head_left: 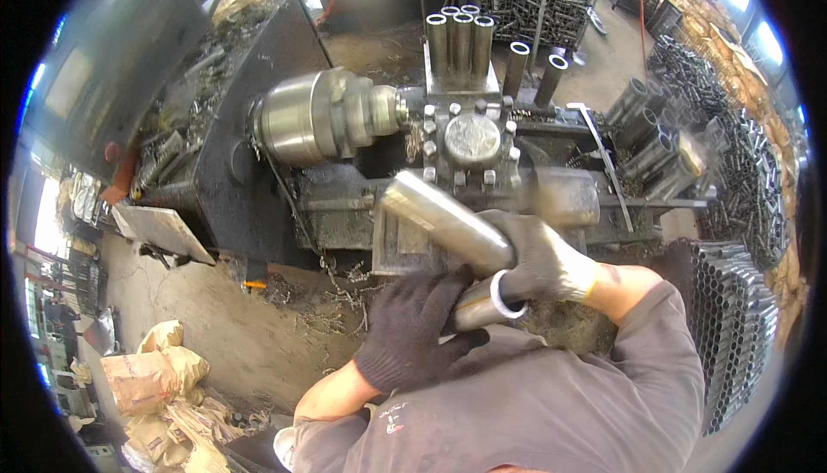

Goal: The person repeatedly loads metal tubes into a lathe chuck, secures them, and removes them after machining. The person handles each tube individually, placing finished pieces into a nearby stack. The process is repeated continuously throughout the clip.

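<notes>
In front of my chest I hold two metal tubes, both hands in work gloves. My right hand (547, 259), in a grey glove, is closed round the lower end of a shiny tube (444, 219) that slants up to the left over the lathe carriage. Below it, my left hand (409, 326), in a dark glove, wraps a second tube (474, 309), whose open end faces right, close to my right hand's fingers. Beyond the tubes is the lathe's square tool post (472, 140), with bolts around its round top. To its left is the lathe chuck (301, 120).
Several tubes (462, 46) stand upright behind the tool post. A caliper (603, 165) lies across the machine at right, near more tubes (646, 141). Stacked tubes (732, 326) stand at lower right. Metal shavings (336, 309) litter the floor; paper sacks (155, 378) lie lower left.
</notes>
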`<state>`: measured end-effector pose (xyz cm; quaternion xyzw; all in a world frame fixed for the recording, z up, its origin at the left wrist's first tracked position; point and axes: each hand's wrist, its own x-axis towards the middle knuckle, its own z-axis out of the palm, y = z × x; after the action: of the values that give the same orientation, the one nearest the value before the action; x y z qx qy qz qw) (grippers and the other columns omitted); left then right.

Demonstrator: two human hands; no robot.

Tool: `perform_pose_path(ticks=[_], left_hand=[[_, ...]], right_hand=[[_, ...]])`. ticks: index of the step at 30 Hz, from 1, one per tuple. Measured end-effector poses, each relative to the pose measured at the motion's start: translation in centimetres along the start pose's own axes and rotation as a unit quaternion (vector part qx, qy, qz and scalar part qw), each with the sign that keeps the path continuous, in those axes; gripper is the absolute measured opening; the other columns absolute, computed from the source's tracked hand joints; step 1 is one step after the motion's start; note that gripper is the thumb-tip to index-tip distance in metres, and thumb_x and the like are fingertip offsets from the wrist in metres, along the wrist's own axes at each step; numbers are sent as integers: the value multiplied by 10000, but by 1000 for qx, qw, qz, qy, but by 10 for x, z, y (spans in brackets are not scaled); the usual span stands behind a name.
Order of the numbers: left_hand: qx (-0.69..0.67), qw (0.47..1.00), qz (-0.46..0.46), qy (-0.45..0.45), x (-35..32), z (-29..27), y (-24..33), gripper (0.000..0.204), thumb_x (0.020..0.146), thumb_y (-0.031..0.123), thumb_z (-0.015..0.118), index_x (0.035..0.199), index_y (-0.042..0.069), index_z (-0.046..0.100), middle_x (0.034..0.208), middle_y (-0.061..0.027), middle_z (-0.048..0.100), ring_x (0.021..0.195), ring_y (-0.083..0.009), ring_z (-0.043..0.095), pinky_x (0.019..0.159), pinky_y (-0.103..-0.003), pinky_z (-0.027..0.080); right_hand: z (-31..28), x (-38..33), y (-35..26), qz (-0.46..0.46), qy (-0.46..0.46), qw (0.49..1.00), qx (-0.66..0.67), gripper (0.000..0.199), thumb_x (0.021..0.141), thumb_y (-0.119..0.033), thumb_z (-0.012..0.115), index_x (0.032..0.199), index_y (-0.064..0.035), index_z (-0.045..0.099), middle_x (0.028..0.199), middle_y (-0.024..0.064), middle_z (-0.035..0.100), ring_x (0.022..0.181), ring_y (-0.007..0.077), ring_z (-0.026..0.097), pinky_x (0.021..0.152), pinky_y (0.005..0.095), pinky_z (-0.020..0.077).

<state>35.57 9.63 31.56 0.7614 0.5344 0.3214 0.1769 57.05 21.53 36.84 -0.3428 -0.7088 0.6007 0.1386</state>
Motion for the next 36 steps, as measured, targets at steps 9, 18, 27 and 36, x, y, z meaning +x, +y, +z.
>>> perform_pose_path(ticks=[9,18,27,36], left_hand=[[-343,866,-232,281,48,-25,-78,397,790,21,824,1141,5,639,974,-59,706,842,-154,678,755,-354,580],[-285,934,-201,71,49,60,-159,415,871,126,852,1235,65,663,1063,-30,719,972,-166,686,849,-346,573],[-161,969,-185,12,46,82,-182,669,817,161,882,1402,99,565,1322,-154,652,1223,-342,672,1001,-432,569],[-183,970,-157,-2,41,50,-180,802,817,294,919,1481,99,515,1401,-171,628,1285,-334,647,1063,-415,539]], right_hand=[[-102,101,-34,-263,20,964,-45,706,806,-334,867,1356,38,626,1026,141,761,826,172,731,741,329,601],[-218,253,9,-101,263,933,-223,276,806,-234,889,946,-8,810,850,110,786,769,170,734,743,343,597],[-209,368,129,3,285,904,-318,566,790,-438,830,1109,22,743,1049,264,771,979,394,756,878,459,589],[-130,359,79,76,-294,912,-276,471,1013,-331,680,1382,-38,686,1382,146,713,1136,220,720,932,392,617]])
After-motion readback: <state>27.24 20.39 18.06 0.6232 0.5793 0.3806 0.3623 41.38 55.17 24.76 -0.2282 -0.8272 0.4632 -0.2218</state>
